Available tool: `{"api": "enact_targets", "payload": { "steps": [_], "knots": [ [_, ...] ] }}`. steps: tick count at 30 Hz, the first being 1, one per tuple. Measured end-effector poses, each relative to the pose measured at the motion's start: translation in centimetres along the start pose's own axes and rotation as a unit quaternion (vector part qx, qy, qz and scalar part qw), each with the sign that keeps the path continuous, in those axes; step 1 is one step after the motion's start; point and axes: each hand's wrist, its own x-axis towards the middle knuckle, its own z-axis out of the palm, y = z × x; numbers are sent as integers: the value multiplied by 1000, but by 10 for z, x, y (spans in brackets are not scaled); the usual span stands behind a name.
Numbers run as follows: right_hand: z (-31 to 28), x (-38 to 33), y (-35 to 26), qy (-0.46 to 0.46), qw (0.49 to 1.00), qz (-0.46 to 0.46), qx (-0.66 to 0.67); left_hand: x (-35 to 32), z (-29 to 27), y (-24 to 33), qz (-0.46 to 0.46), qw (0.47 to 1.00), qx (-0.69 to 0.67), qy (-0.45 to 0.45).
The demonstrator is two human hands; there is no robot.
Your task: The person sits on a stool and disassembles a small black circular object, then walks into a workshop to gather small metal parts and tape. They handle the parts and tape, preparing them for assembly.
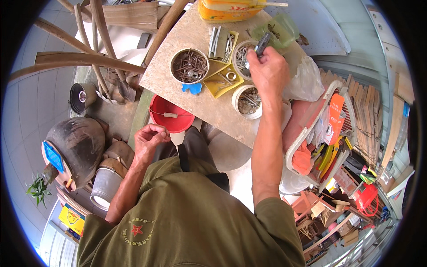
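Observation:
My right hand (270, 73) reaches over the tabletop (187, 107), closed on a short dark grey tool (263, 43) whose kind I cannot make out. Below that hand is a round tub of nails (241, 58), partly covered by it. Nearer me stands a white tub of nails and screws (249, 101). A larger round tub of rusty nails (190, 66) and yellow trays (222, 80) with small metal parts sit to the left. My left hand (150, 140) hovers in front of my lap near a red bucket (171, 116); its fingers are curled together, their contents hidden.
A cut-open yellow jug (229, 11) and a green translucent container (282, 31) stand at the back. A clear plastic bag (307, 80) lies right. Beyond it is a basket (291, 155) of gloves and tools. Wooden-handled tools (84, 60) and a dark jar (75, 144) stand left.

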Motion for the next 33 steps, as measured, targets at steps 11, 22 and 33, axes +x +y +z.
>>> {"api": "enact_targets", "payload": {
  "steps": [11,22,33],
  "knots": [
    [-23,-1,13,-54,995,51,62,4,-11,0,-14,1000,-1,21],
    [-18,-15,28,-61,952,72,291,6,-18,12,-16,1000,-12,20],
    [-12,-11,23,7,910,90,404,15,-18,11,-27,1000,9,9]
  ]
}}
